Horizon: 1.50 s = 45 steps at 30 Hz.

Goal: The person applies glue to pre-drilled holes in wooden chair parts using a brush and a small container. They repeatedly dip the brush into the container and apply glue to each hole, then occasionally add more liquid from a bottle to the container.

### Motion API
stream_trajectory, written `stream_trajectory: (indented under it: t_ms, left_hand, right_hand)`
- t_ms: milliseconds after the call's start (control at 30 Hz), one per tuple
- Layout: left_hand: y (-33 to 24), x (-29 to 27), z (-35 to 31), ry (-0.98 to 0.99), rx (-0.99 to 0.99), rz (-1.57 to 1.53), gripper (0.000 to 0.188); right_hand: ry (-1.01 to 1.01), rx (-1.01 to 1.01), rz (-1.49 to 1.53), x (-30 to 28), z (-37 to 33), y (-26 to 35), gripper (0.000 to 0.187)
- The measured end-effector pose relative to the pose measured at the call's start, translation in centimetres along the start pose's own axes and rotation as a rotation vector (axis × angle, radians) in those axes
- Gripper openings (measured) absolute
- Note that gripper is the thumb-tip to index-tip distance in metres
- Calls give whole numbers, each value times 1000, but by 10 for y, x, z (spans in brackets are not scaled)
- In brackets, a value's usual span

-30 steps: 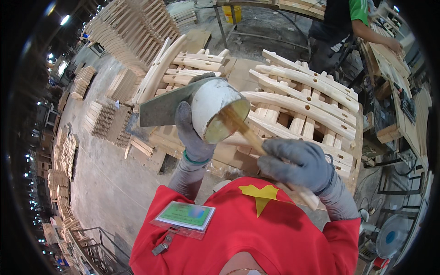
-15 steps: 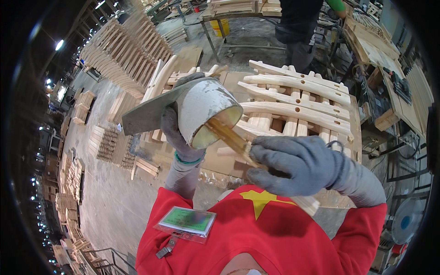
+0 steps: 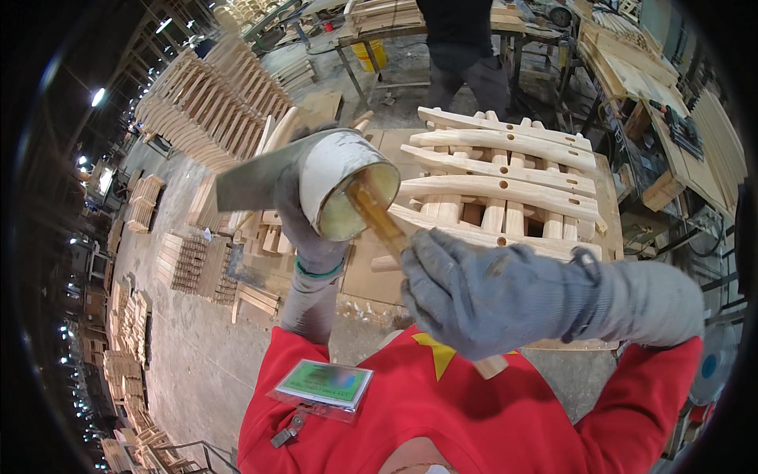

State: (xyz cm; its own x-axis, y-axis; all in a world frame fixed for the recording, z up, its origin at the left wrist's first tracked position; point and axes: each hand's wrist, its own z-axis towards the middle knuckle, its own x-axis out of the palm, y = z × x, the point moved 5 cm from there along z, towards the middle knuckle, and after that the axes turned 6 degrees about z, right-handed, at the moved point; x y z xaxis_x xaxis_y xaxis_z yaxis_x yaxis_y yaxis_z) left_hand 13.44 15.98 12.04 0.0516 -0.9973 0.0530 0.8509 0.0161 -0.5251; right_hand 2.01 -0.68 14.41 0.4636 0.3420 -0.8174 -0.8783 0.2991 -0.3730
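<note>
My gloved left hand (image 3: 304,221) is closed round a white cup (image 3: 335,162), tilted with its open mouth toward my right hand. A flat grey plate (image 3: 253,178) sticks out to the left beside the cup. Pale yellowish matter coats the cup's inside. In my gloved right hand (image 3: 482,288) is a flat wooden stick (image 3: 379,217), brown and wet-looking toward its far end, which is inside the cup. A pale wooden end (image 3: 491,366) shows below the right hand, roughly in line with the stick. Most left fingers are hidden behind the cup.
Curved wooden slats (image 3: 505,186) with holes are stacked crosswise on the board-topped table (image 3: 379,284) ahead. Tall wood stacks (image 3: 209,103) stand at the left. Beyond the table is another person (image 3: 459,47). A workbench (image 3: 671,142) runs along the right.
Both hands have shifted slightly left, with the cup and stick. The right hand has turned and its fingers are closer together on the stick. The person beyond the table appears farther left.
</note>
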Motion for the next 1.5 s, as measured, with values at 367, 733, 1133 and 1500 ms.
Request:
stream_trajectory:
  t_ms: [367, 733, 1133, 1500]
  left_hand:
    - [-19, 8, 21, 432, 166, 397, 50]
    - [-3, 41, 27, 440, -2, 448, 30]
    - [-9, 49, 14, 149, 613, 750, 48]
    - [30, 0, -9, -79, 384, 954, 72]
  right_hand:
    - [-191, -15, 82, -20, -33, -41, 20]
    - [-1062, 773, 1247, 50, -83, -41, 27]
    - [-1497, 1042, 1871, 78, -81, -21, 17]
    - [-1697, 905, 2944, 115, -59, 3, 22]
